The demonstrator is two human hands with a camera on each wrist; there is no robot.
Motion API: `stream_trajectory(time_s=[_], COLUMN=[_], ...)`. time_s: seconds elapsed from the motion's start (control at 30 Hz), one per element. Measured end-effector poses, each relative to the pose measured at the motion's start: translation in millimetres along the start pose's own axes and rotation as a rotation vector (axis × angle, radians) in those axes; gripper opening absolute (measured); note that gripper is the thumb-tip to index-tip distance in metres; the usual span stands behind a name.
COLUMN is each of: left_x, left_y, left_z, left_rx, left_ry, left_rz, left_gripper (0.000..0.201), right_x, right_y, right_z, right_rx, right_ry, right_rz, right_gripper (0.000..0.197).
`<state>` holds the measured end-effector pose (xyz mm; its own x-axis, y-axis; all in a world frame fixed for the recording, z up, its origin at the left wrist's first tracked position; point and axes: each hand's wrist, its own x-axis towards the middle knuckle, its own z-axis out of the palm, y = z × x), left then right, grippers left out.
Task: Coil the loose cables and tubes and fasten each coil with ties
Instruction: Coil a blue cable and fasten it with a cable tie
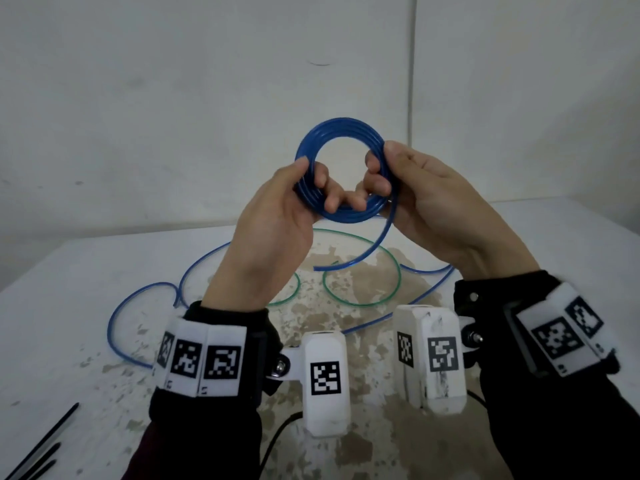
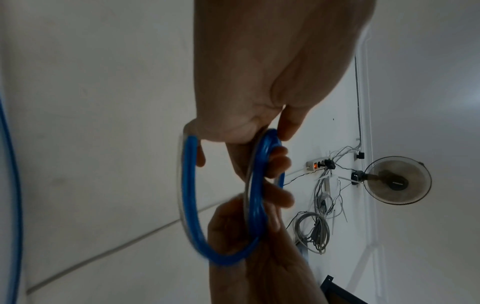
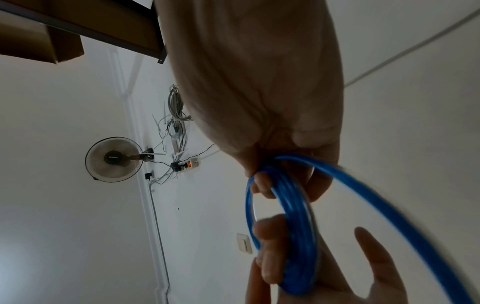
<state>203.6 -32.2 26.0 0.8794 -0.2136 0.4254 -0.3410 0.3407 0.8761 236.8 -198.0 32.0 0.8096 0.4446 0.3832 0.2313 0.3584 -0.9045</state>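
A blue tube coil (image 1: 341, 128) of several loops is held upright above the table. My left hand (image 1: 313, 183) grips its lower left side, thumb in front and fingers through the ring. My right hand (image 1: 384, 168) pinches the right side between thumb and curled fingers. The coil's loose tail (image 1: 370, 251) hangs down from the right hand, its end free. The left wrist view shows the coil (image 2: 188, 195) edge-on under my left hand (image 2: 262, 133). In the right wrist view my right hand (image 3: 275, 179) clasps the coil (image 3: 298, 226). Several black ties (image 1: 45, 441) lie at the table's front left.
On the worn white table (image 1: 86, 271), a thin green tube (image 1: 381, 301) lies in loose loops below the hands. A second loose blue tube (image 1: 138, 296) sprawls from left to right around it. A white wall stands close behind.
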Motion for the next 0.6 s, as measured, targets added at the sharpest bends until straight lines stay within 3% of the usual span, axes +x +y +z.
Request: stream_trajectory(time_s=[0.07,0.23,0.3,0.47,0.6], left_x=[-1.9,-9.3,-10.5,-5.6,-2.7], left_y=[3.3,8.3,7.6,4.4,5.1], left_z=[-5.1,-8.7,-8.1,-3.2,-8.1], left_rx=[0.079,0.285,0.316,0.268,0.177], left_ry=[-0.037,-0.133,-0.136,0.009,0.102], left_rz=[-0.07,-0.242,-0.195,-0.061,0.007], left_gripper=[0.03,0.029,0.03,0.034,0.035], right_x=[-1.5,-8.0,-7.5,-1.8,-6.3], right_y=[-1.1,-3.1,-1.1,0.7,-4.3], right_z=[0.3,4.2,7.9,12.9,7.8], right_rx=[-0.096,-0.402,-0.381,-0.212,-0.23], right_ry=[-0.003,-0.177,-0.165,0.018,0.01], right_rz=[0.021,0.096,0.108,0.123,0.138], right_gripper=[0.034,0.035,0.035,0.036,0.034])
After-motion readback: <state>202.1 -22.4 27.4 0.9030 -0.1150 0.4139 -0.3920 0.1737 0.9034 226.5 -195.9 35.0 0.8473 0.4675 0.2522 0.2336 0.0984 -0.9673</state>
